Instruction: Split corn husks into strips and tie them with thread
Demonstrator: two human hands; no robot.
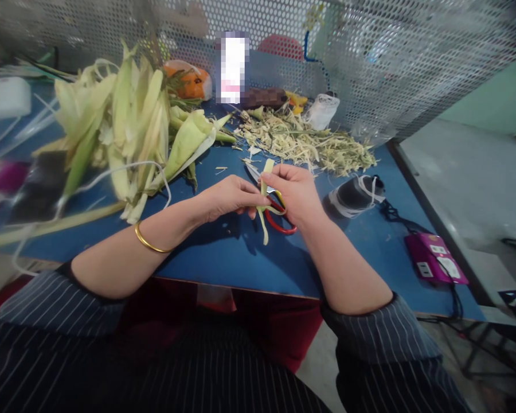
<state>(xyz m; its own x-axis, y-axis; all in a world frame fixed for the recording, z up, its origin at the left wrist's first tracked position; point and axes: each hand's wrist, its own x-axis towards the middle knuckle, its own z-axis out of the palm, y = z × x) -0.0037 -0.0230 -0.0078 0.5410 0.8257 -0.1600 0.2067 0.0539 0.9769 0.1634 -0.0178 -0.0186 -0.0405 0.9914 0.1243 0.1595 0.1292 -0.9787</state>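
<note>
Above the blue table, a pale green strip of corn husk is pinched between both my hands. My left hand, below a gold bangle on the wrist, grips the strip near its middle, where it bends and its tail dangles. My right hand closes on the strip's upper part with thumb and forefinger. Behind and beneath the fingers lie red-handled scissors, blades pointing to the far left; whether they rest on the table or touch my right hand I cannot tell.
Large corn husks heap at the left. Shredded husk bits spread along the back by the perforated metal screen. To the right are a dark spool-like roll and a magenta power strip. A white cord crosses the husks.
</note>
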